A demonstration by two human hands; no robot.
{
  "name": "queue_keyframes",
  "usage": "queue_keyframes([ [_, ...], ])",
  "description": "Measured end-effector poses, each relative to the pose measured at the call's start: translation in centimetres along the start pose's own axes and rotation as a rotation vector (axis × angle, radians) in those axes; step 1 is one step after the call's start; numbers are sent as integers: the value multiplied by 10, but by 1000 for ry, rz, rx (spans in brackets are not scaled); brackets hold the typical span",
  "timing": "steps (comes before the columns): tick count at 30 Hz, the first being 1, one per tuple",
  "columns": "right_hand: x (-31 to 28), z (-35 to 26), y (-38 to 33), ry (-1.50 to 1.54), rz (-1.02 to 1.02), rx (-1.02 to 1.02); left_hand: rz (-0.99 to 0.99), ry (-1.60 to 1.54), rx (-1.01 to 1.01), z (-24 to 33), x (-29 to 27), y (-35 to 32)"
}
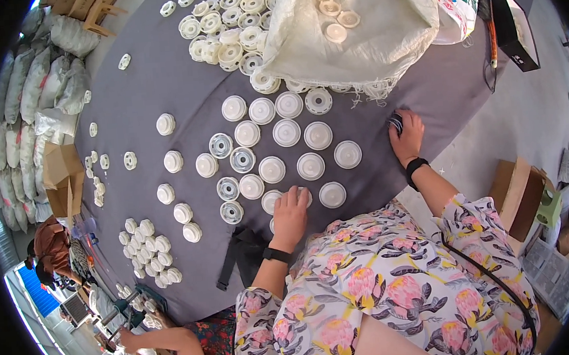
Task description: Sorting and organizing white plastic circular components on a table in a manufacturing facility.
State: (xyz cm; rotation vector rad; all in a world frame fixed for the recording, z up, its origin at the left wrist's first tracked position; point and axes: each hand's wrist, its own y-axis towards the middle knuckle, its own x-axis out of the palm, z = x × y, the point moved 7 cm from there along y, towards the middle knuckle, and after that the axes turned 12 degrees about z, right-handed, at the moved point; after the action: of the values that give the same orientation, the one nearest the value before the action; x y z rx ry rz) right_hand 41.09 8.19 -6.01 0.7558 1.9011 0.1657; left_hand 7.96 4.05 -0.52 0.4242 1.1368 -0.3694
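The left hand (289,211) lies flat over a white round cap (304,196) near the table (141,102) front edge and hides most of it; if its grip closes on it, I cannot tell. The right hand (407,136) curls around a small dark object (395,123), half hidden, close to the right edge. Free grey cloth stays between the cap rows (275,145).

We wear a short-sleeved top with a pale ground, printed all over with large pink flowers, dark leaves and touches of yellow. A thin black strap crosses the right shoulder. Each wrist carries a black band: one on the left hand (290,218), one on the right hand (407,137). Both forearms are bare.
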Motion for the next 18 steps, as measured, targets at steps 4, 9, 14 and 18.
queue_keyframes([
  [4,2,5,-2,-15,2,-2,97,-239,-249,-26,-9,7],
  [9,1,4,-2,-3,7,-1,498,-1004,-922,-123,-28,6],
  [14,-1,0,-1,-1,7,-9,512,-1036,-1121,-173,-22,8],
  [18,0,4,-3,0,8,-5,524,-380,-876,-162,-39,18],
])
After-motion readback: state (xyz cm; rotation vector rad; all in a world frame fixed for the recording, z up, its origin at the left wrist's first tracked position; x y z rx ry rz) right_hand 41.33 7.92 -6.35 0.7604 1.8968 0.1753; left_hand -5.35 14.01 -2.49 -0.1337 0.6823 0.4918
